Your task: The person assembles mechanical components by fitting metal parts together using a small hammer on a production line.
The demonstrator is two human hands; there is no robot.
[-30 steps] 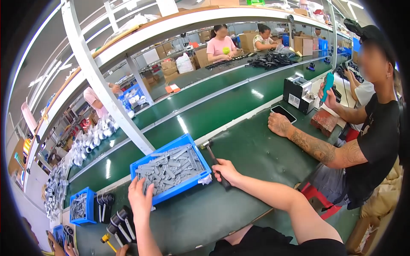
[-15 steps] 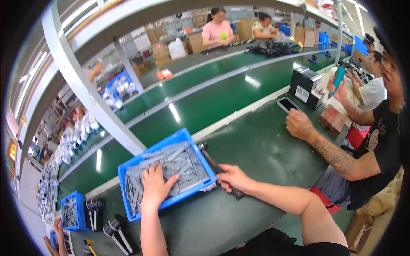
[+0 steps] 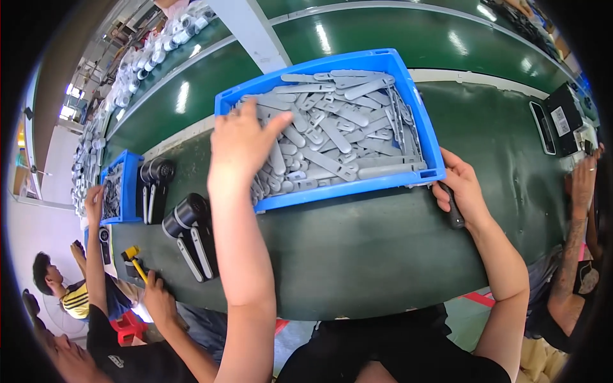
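- The grey strips (image 3: pixel 335 131) are piled in the large blue bin (image 3: pixel 345 190), which is set toward the back of the green worktop (image 3: pixel 345 268).
- The left hand (image 3: pixel 242 137) is held over the bin's left end, fingers and thumb spread wide; no strip is seen gripped, and whether the pile is touched cannot be told.
- By the right hand (image 3: pixel 461 185), the black handle (image 3: pixel 454 214) is wrapped in curled fingers just beside the bin's near right corner; the tool's far end is hidden.
- Since the strips lie crossed and overlapping, a loose top one is better pinched by its edge than dragged from below.
- The handle is best held low and clear of the rim, so that the bin is not knocked.
- Space should be left for the black devices (image 3: pixel 186 217) at the left, near which a yellow hammer (image 3: pixel 137 260) is held by a co-worker.
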